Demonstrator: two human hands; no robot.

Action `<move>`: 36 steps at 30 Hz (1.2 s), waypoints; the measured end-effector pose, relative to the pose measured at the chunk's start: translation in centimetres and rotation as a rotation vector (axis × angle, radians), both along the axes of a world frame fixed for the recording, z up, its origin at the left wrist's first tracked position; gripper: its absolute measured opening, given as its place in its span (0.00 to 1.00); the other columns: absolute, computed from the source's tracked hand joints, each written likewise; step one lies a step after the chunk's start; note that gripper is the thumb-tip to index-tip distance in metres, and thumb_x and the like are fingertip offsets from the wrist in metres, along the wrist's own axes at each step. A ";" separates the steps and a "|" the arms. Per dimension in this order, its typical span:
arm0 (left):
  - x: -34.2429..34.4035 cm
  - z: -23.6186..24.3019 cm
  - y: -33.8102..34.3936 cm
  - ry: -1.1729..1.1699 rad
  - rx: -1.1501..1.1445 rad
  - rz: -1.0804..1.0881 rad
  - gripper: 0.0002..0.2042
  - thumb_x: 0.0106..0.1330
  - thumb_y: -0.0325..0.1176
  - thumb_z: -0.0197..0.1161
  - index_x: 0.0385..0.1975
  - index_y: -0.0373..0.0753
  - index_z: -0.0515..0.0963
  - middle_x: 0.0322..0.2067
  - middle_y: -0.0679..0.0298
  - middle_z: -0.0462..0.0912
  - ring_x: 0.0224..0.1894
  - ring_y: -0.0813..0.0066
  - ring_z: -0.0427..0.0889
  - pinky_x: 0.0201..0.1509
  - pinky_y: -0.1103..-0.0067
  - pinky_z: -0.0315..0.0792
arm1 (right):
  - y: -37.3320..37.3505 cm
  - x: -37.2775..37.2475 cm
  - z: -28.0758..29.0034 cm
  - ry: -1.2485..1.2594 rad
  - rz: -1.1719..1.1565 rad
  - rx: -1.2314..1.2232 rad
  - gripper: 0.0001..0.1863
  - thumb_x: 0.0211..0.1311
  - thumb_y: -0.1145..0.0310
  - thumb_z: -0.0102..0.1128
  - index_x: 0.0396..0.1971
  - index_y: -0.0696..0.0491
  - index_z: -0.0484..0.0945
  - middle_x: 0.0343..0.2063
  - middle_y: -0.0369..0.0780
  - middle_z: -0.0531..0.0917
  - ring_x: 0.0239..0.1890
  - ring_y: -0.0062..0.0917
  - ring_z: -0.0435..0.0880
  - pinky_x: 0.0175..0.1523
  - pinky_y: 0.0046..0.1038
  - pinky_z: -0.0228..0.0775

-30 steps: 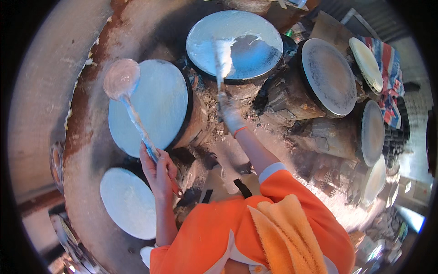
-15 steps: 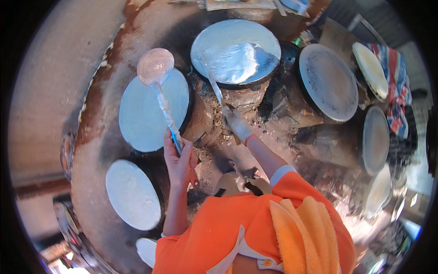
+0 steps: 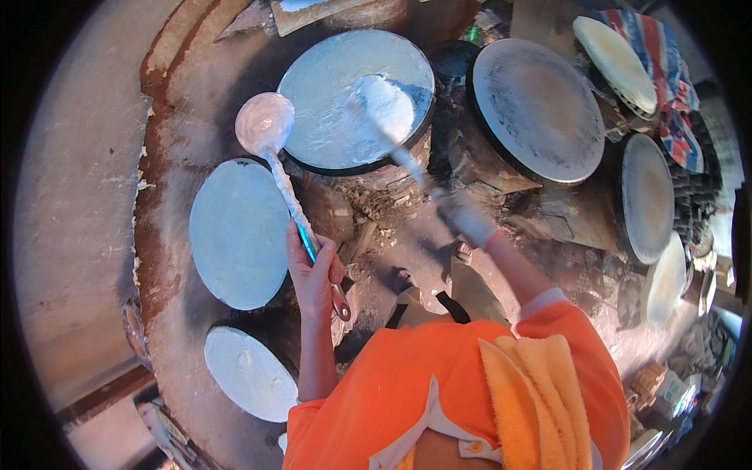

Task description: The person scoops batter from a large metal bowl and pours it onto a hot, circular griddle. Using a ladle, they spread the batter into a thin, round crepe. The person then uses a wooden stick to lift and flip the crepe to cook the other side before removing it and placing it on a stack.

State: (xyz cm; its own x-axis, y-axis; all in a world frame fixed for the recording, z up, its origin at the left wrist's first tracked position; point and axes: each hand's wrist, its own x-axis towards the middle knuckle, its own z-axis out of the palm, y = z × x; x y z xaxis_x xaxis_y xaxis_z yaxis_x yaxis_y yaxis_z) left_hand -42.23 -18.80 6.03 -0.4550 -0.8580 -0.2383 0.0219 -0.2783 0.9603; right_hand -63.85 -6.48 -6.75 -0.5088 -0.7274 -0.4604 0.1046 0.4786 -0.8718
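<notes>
My left hand (image 3: 313, 270) is closed round the handle of a long ladle (image 3: 265, 124), which has batter smeared along its shaft and a pale wet coating in its bowl. The bowl hangs between the left griddle and the far middle one. In my right hand (image 3: 470, 219), which wears a pale glove, is a long thin stick-like tool (image 3: 403, 157), blurred by motion. Its far end is over the far middle griddle (image 3: 313, 102), beside a mound of white batter (image 3: 385, 106). A thin whitish layer covers the rest of that round plate.
Left of me stand a white-coated griddle (image 3: 239, 235) and a nearer one (image 3: 251, 372). On the right are a darker griddle (image 3: 536, 110) with a grey-brown surface and another plate (image 3: 648, 196). Beyond them a pale round stack (image 3: 615, 63) lies by striped cloth (image 3: 666, 86).
The view has shifted, with the griddles turned in it. The batter mound has become more compact, and the stick has swung across the plate. The ladle stays held on the left.
</notes>
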 end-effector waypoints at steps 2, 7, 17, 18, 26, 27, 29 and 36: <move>-1.5 0.1 0.2 -0.033 0.016 -0.009 0.27 0.58 0.21 0.50 0.58 0.40 0.53 0.20 0.69 0.65 0.10 0.87 0.59 0.12 0.88 0.57 | -0.1 -3.3 2.1 -0.248 -0.058 -0.040 0.21 0.64 0.50 0.46 0.18 0.51 0.68 0.08 0.30 0.65 0.07 0.15 0.62 0.12 0.20 0.55; -4.8 0.3 0.8 0.044 0.186 -0.034 0.22 0.63 0.24 0.47 0.58 0.44 0.55 0.20 0.68 0.65 0.11 0.87 0.61 0.13 0.88 0.57 | -1.0 -3.4 3.2 -0.257 0.121 -0.009 0.18 0.64 0.53 0.45 0.27 0.52 0.73 0.10 0.32 0.67 0.11 0.14 0.67 0.14 0.19 0.58; -10.1 -2.9 -7.5 0.024 0.214 -0.301 0.10 0.63 0.27 0.47 0.43 0.38 0.63 0.22 0.67 0.68 0.11 0.83 0.62 0.13 0.83 0.59 | -5.9 -8.1 -6.8 0.727 -0.118 -0.325 0.16 0.63 0.65 0.48 0.50 0.52 0.71 0.32 0.37 0.78 0.29 0.17 0.71 0.36 0.24 0.66; -9.8 -3.3 -8.6 -0.016 0.194 -0.309 0.09 0.63 0.27 0.47 0.42 0.37 0.63 0.21 0.66 0.68 0.11 0.82 0.62 0.13 0.82 0.60 | -5.5 -7.3 -5.6 0.648 -0.162 -0.275 0.17 0.63 0.65 0.48 0.51 0.50 0.70 0.33 0.40 0.79 0.30 0.20 0.73 0.37 0.25 0.67; -16.7 -2.4 -17.7 -0.184 0.129 -0.480 0.06 0.63 0.29 0.49 0.36 0.38 0.63 0.19 0.65 0.68 0.13 0.81 0.65 0.15 0.81 0.62 | -0.5 -6.6 -6.4 0.650 0.047 -0.159 0.17 0.64 0.62 0.47 0.51 0.50 0.70 0.27 0.40 0.80 0.28 0.18 0.74 0.35 0.24 0.68; -15.8 -2.5 -17.5 -0.204 0.117 -0.479 0.06 0.63 0.30 0.49 0.36 0.38 0.63 0.19 0.65 0.68 0.12 0.81 0.65 0.15 0.81 0.62 | 0.8 -5.8 -5.4 0.589 0.061 -0.224 0.17 0.64 0.63 0.48 0.51 0.50 0.71 0.26 0.38 0.79 0.27 0.16 0.73 0.33 0.22 0.68; -12.9 -2.1 -16.2 -0.244 0.093 -0.469 0.06 0.64 0.30 0.48 0.37 0.38 0.63 0.18 0.65 0.67 0.12 0.81 0.64 0.14 0.81 0.62 | 2.4 -3.8 -3.7 0.494 0.036 -0.300 0.15 0.64 0.67 0.48 0.50 0.52 0.71 0.23 0.35 0.77 0.25 0.14 0.71 0.29 0.18 0.66; -6.6 -1.7 -7.2 -0.476 0.103 -0.547 0.06 0.67 0.33 0.43 0.39 0.40 0.62 0.17 0.67 0.65 0.09 0.82 0.62 0.11 0.82 0.59 | -3.7 0.7 4.3 -0.225 -0.154 -0.033 0.16 0.66 0.65 0.45 0.52 0.48 0.70 0.16 0.27 0.67 0.14 0.10 0.62 0.16 0.17 0.59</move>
